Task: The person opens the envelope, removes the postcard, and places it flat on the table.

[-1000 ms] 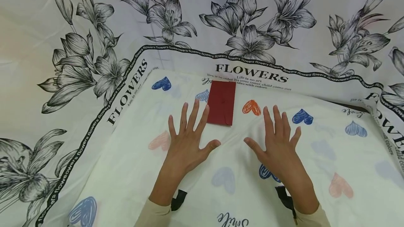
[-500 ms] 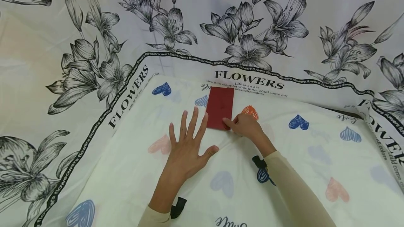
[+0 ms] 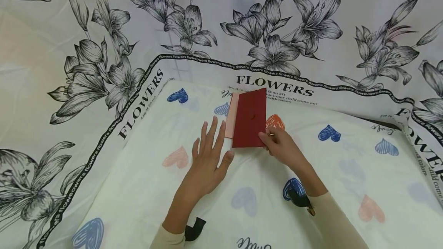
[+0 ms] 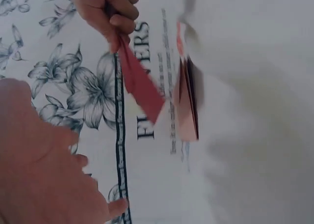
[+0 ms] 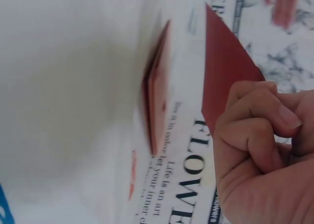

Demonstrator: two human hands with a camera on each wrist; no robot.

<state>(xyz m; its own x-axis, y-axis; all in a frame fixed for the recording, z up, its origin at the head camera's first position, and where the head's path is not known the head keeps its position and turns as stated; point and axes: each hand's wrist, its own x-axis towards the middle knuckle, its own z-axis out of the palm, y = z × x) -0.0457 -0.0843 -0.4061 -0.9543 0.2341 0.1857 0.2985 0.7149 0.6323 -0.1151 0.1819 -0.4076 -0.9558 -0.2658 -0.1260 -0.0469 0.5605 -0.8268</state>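
Observation:
My right hand (image 3: 285,147) pinches a thin red paper rectangle (image 3: 250,122) by its lower right corner. The sheet has a small dark curved mark near its middle and is lifted at a tilt. Beneath it lies a pale pink stack (image 3: 231,118), its left strip showing in the head view. Dark layers show along the side of that stack (image 4: 188,108) in the left wrist view; there the raised sheet (image 4: 140,84) hangs apart from it. My left hand (image 3: 204,164) is spread with straight fingers, its fingertips close to the stack's left edge, holding nothing.
A white cloth (image 3: 138,187) printed with hearts covers the surface. Behind it, a flower-printed sheet (image 3: 194,68) with a black lettered border rises at the back and sides. Dark straps (image 3: 195,229) show by both wrists.
My right hand has come in from an open pose, gripped the red paper's lower right corner and raised it up and rightward, uncovering pink beneath. My left hand has barely moved, its fingers slightly closer together.

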